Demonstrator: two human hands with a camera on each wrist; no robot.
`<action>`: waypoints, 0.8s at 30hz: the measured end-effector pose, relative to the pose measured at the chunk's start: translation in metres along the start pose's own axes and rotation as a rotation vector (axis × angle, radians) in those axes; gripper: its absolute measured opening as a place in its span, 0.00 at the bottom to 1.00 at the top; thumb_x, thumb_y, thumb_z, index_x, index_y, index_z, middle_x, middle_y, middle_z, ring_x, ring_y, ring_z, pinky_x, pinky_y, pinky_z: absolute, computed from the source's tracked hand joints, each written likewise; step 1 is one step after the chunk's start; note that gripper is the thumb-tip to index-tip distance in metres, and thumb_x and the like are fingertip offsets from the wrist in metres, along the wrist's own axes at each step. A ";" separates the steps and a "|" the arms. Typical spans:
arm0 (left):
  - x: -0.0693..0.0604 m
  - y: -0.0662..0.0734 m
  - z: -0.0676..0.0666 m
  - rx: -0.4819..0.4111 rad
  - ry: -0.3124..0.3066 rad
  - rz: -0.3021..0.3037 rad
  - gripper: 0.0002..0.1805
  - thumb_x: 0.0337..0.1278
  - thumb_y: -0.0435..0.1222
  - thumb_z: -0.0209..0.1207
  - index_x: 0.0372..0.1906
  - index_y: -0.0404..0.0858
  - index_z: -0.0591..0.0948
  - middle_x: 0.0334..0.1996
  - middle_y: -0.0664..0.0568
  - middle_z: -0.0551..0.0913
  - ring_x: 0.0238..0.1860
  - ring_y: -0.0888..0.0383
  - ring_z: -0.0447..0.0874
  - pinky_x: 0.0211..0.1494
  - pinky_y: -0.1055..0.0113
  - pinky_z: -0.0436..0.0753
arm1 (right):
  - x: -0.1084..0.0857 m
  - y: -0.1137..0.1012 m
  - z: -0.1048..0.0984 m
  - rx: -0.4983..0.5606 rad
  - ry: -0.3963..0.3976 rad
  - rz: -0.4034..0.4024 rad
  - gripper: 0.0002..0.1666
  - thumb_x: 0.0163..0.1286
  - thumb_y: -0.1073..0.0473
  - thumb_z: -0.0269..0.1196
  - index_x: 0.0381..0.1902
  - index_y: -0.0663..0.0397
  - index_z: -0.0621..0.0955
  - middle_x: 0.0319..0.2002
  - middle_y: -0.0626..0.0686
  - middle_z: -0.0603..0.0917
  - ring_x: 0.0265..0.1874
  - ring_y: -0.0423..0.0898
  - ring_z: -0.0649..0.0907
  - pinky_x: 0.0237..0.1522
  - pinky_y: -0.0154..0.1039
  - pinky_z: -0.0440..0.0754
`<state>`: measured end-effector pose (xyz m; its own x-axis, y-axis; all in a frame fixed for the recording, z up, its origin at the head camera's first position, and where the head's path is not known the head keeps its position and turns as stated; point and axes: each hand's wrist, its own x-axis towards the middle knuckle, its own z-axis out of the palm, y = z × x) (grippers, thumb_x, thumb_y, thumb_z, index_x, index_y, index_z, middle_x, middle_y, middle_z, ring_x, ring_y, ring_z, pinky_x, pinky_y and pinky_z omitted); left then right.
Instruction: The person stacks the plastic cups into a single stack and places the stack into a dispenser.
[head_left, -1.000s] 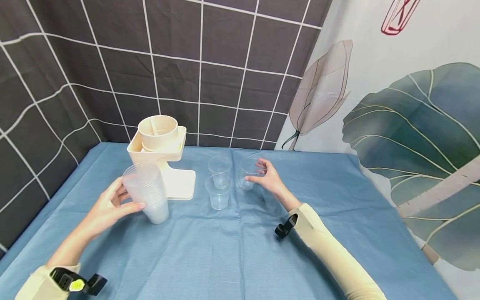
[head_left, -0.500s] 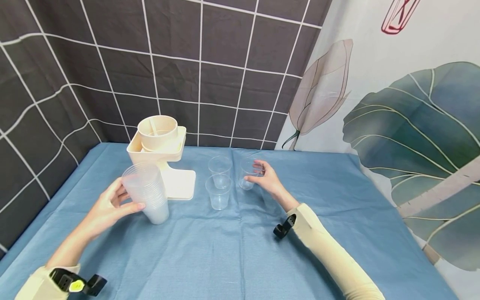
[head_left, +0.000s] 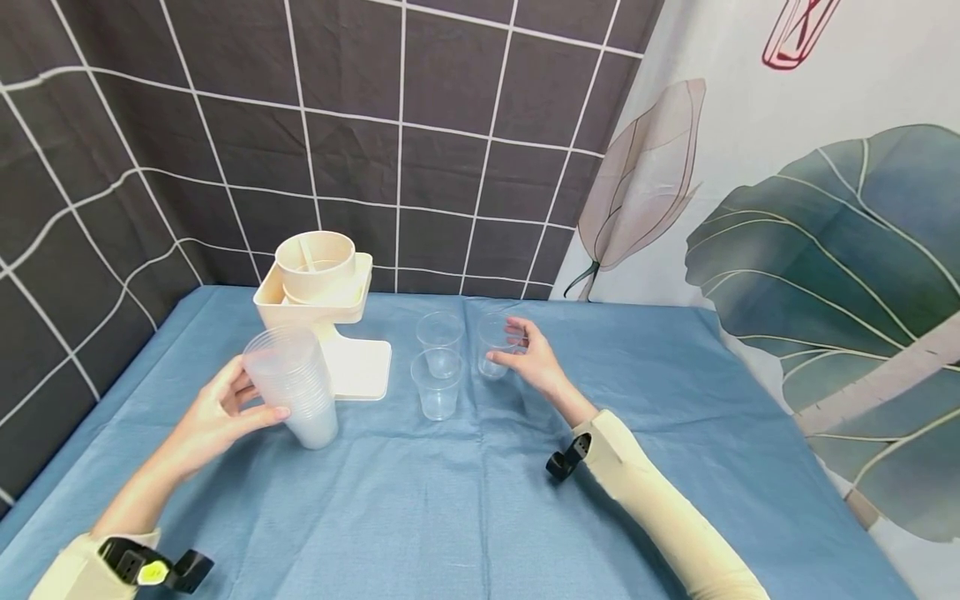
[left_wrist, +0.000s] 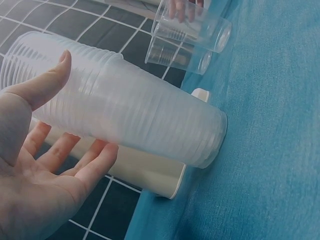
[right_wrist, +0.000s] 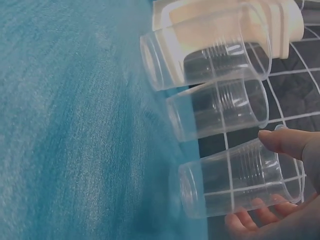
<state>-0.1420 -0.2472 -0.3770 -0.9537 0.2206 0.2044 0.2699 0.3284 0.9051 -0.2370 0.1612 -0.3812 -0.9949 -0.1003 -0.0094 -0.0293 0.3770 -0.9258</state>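
Note:
On the left, my left hand (head_left: 225,408) holds a tall stack of clear plastic cups (head_left: 294,387) between thumb and fingers. The stack leans slightly, its base at the blue cloth. In the left wrist view, the thumb (left_wrist: 50,82) lies along one side near the rims, with the fingers on the other. My right hand (head_left: 536,360) curls round a single clear plastic cup (right_wrist: 240,175), thumb at the rim and fingers along the opposite side. That cup stands on the cloth. Beside it stand two more clear cups, a front one (head_left: 437,385) and a rear one (head_left: 440,329).
A cream stand (head_left: 360,367) with a tray and a round holder (head_left: 315,267) on top rises behind the cup stack. Blue cloth (head_left: 405,517) covers the table. A dark gridded curtain (head_left: 352,150) hangs at the back, a leaf-patterned one (head_left: 810,250) at the right.
My right hand and the cup in it have shifted very slightly left. The left hand, the stack and the two other cups have stayed in place.

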 end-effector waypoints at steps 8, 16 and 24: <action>0.000 0.001 0.001 0.020 -0.002 0.003 0.42 0.55 0.29 0.64 0.72 0.41 0.56 0.54 0.75 0.70 0.52 0.82 0.71 0.48 0.86 0.76 | -0.006 -0.005 0.001 -0.040 0.027 -0.040 0.44 0.59 0.62 0.69 0.69 0.57 0.62 0.66 0.61 0.68 0.64 0.59 0.69 0.68 0.53 0.68; 0.000 0.001 0.001 0.019 -0.008 -0.003 0.43 0.55 0.29 0.64 0.73 0.43 0.55 0.55 0.75 0.70 0.53 0.82 0.71 0.49 0.86 0.74 | -0.009 -0.009 0.002 -0.055 0.050 -0.077 0.43 0.59 0.59 0.69 0.69 0.57 0.63 0.65 0.62 0.69 0.62 0.62 0.70 0.67 0.55 0.69; 0.000 0.002 0.000 0.026 -0.010 -0.007 0.42 0.55 0.29 0.64 0.73 0.43 0.55 0.55 0.74 0.70 0.53 0.82 0.70 0.49 0.86 0.74 | -0.012 -0.017 0.004 -0.083 0.091 -0.129 0.42 0.56 0.59 0.71 0.67 0.55 0.66 0.62 0.59 0.73 0.60 0.58 0.72 0.64 0.52 0.72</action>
<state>-0.1416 -0.2462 -0.3756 -0.9543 0.2273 0.1941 0.2665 0.3536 0.8966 -0.2242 0.1528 -0.3671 -0.9869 -0.0699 0.1452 -0.1611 0.4411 -0.8829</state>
